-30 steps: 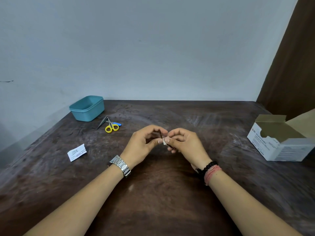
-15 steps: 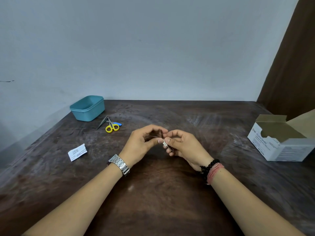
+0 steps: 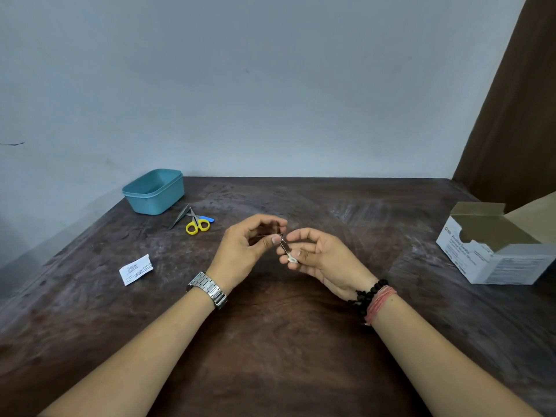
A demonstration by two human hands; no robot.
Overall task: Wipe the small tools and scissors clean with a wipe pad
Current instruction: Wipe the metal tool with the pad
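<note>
A small metal tool (image 3: 283, 242) is pinched at its upper end by the left hand (image 3: 246, 251) above the table (image 3: 270, 341). The wipe pad (image 3: 292, 260) is pinched by the right hand (image 3: 319, 257) at the lower end (hold appears light). A dropped tool is possible if the pull outruns the pinch.

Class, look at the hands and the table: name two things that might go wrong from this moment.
1. The small metal tool, pinched only at its top by the left hand, may slip onto the table.
2. The tiny wipe pad at the right hand fingertips may drop or miss parts of the tool.
</note>
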